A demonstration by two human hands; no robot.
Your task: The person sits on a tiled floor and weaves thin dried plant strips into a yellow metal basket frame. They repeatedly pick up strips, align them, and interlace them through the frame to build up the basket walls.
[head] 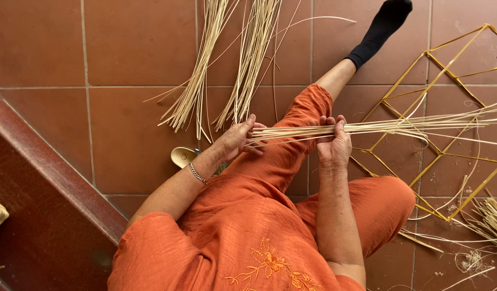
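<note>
A bundle of reeds, thin, pale and straw-coloured, runs level across the middle of the frame from the centre out to the right edge. The left hand closes its grip on the bundle's near end, fingers curled over the tips; the right hand is clamped round the same strands just beside it, thumb on top. Both hands hover above a lap in loose orange cloth (crinkled weave, with stitched flower work at the bottom centre). A metal bracelet circles the left wrist.

Two more sheaves of reeds fan down from the top centre onto the floor, which is laid in large, matt terracotta tiles with pale grout. At right lies a yellow frame of thin rods forming diamond shapes, flat on the tiles. A small cream, rounded object sits left of the left wrist. A dark red step slants across the lower left. A black sock shows at the top right.
</note>
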